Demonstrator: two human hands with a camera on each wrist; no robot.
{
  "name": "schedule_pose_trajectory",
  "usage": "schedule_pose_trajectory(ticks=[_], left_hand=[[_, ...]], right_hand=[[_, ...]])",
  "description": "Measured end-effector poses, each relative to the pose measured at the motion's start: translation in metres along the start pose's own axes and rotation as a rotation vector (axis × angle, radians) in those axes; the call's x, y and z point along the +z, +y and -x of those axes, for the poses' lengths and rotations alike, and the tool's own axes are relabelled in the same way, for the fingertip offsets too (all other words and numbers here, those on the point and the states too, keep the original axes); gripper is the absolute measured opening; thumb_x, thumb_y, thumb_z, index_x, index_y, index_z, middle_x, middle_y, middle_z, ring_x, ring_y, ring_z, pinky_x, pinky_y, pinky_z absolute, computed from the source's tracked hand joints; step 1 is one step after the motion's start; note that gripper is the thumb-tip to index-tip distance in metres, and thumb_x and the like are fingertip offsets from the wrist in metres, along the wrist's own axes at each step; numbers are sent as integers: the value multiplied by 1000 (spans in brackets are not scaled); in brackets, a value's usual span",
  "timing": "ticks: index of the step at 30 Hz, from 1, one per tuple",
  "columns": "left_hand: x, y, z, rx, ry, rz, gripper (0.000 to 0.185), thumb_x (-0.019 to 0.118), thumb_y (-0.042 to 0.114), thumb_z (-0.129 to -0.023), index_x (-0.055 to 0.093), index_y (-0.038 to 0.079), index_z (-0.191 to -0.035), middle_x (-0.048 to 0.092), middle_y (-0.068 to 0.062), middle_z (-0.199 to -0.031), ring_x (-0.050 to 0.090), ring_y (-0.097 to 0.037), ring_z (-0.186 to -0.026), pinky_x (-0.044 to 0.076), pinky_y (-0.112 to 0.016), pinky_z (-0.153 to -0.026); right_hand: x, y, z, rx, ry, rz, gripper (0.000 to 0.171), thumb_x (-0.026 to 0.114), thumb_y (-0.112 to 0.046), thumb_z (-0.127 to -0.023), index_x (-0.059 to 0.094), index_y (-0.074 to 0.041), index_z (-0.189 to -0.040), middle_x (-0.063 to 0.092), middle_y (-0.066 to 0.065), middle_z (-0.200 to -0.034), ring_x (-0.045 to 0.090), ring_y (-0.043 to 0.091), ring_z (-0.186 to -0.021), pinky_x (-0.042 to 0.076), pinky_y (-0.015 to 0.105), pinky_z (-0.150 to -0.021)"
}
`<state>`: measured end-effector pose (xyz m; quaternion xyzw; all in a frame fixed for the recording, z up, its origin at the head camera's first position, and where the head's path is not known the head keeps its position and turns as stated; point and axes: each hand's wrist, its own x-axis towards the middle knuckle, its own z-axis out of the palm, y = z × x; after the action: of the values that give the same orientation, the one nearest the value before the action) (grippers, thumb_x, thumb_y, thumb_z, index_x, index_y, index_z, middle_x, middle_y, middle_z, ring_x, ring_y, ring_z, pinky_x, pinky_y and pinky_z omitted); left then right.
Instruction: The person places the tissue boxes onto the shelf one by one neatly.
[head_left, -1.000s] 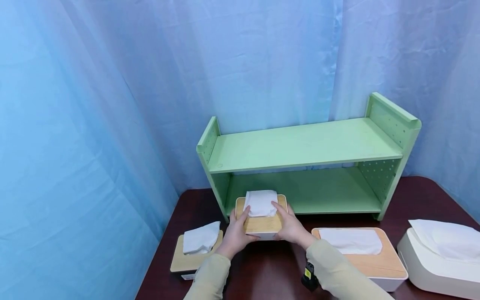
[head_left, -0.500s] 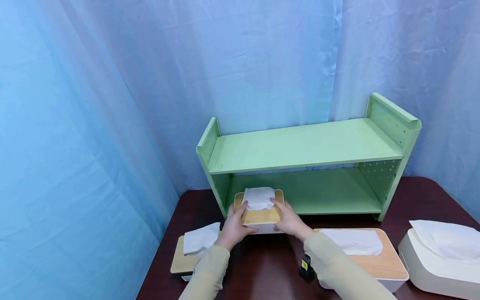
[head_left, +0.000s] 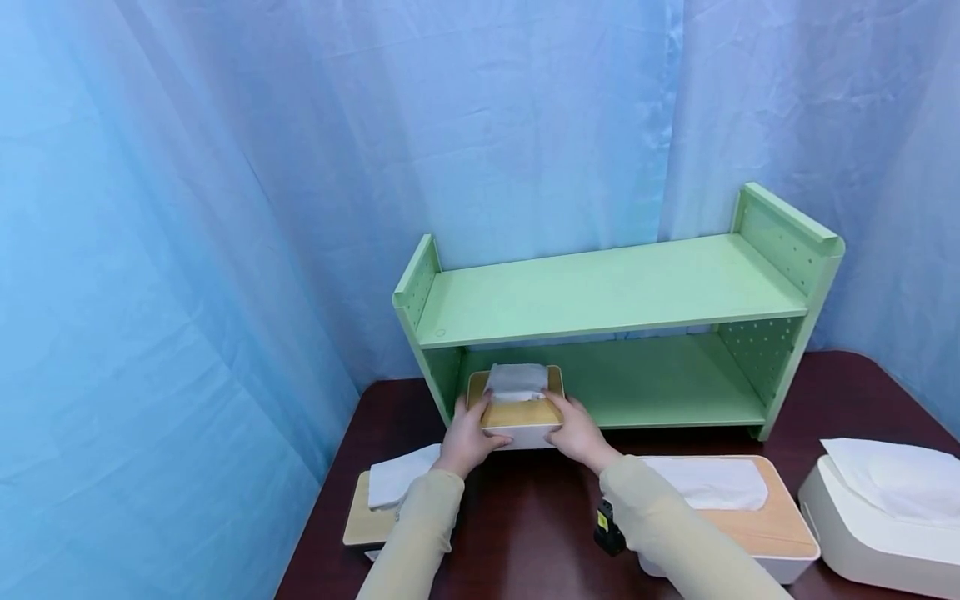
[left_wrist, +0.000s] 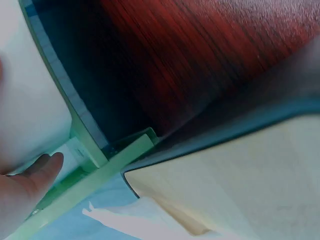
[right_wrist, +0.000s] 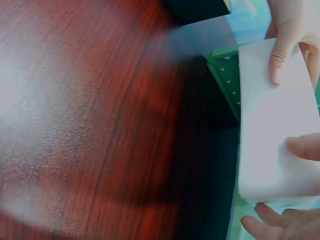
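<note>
A small white tissue box [head_left: 514, 413] with a wooden lid and a white tissue sticking out sits half inside the left end of the lower level of a green two-level shelf [head_left: 615, 292]. My left hand [head_left: 471, 425] grips its left side and my right hand [head_left: 570, 421] grips its right side. In the right wrist view, fingers [right_wrist: 280, 55] curl over the box's white wall [right_wrist: 275, 125] beside the shelf's green side [right_wrist: 225, 75]. The left wrist view shows a finger [left_wrist: 30, 180] next to the shelf frame [left_wrist: 100, 165].
On the dark red table [head_left: 540, 517] lie a second small tissue box [head_left: 375, 508] at the left, a longer wood-lidded box [head_left: 750, 525] at the right, and a white box [head_left: 877, 517] at the far right. A blue curtain hangs behind. The upper shelf board is bare.
Both hands have carried the small tissue box away from me, from the table in front of the shelf into the left end of the lower level.
</note>
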<state>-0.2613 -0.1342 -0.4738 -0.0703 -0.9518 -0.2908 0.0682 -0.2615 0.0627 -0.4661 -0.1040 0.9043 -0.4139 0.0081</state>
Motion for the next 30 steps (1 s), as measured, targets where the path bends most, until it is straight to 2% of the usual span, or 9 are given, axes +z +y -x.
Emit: schedule_pose_trajectory(ticks=[3,6,9,12,14,16,20,24,30], left_hand=[[0,-1,-1,11,28,-15,82,82,34,-71,46,12,-141,31,-30,-144,49,-43,-120,46,-50,-94],[0,-6,6,46,89,-50,77,81,34,-72,48,9,-137,34,-31,-142,47,-46,-121,45,-53,-93],[-1,-10,15,111,176,-120,70,78,35,-76,51,7,-134,38,-32,-138,47,-46,-119,45,-54,-91],[-4,-9,26,182,225,-181,63,74,34,-81,51,5,-132,40,-31,-136,45,-46,-121,43,-55,-94],[-6,-6,34,209,209,-235,59,70,36,-85,52,6,-132,39,-30,-138,42,-46,-125,41,-55,-97],[-7,-3,44,218,159,-269,56,66,37,-88,52,8,-134,36,-29,-142,35,-47,-131,38,-56,-101],[-6,0,60,214,45,-375,54,54,43,-94,48,16,-140,28,-27,-149,24,-49,-137,35,-57,-103],[-3,2,67,210,-29,-448,54,45,47,-97,41,22,-145,20,-24,-154,19,-49,-139,32,-57,-105],[-2,5,65,200,-55,-486,54,43,49,-97,40,24,-146,19,-21,-155,18,-50,-139,29,-58,-107]], right_hand=[[0,-1,3,2,20,10,68,67,1,-77,43,-4,-141,30,42,-138,42,53,-121,47,51,-86],[-2,-5,11,-12,27,14,69,70,-3,-78,42,-6,-141,26,42,-141,39,55,-124,47,53,-88],[-6,-11,22,-74,34,38,69,71,-6,-78,43,-8,-141,22,38,-145,34,57,-126,45,57,-88],[-9,-16,35,-165,41,127,67,73,-9,-78,46,-7,-139,21,32,-149,26,58,-129,33,64,-98],[-10,-17,45,-216,25,233,68,75,-14,-78,46,-8,-139,21,28,-152,23,56,-132,22,69,-102],[-8,-16,53,-261,4,349,70,77,-20,-77,47,-10,-139,22,24,-153,21,55,-133,12,72,-102],[-5,-12,64,-310,-20,515,73,78,-29,-76,47,-16,-140,25,20,-153,21,53,-136,9,73,-102],[-4,-8,67,-307,-26,568,71,78,-31,-76,47,-18,-140,29,19,-152,19,51,-137,6,73,-103],[-5,-9,61,-254,-44,618,68,73,-37,-81,46,-20,-141,31,17,-152,17,51,-138,4,73,-103]])
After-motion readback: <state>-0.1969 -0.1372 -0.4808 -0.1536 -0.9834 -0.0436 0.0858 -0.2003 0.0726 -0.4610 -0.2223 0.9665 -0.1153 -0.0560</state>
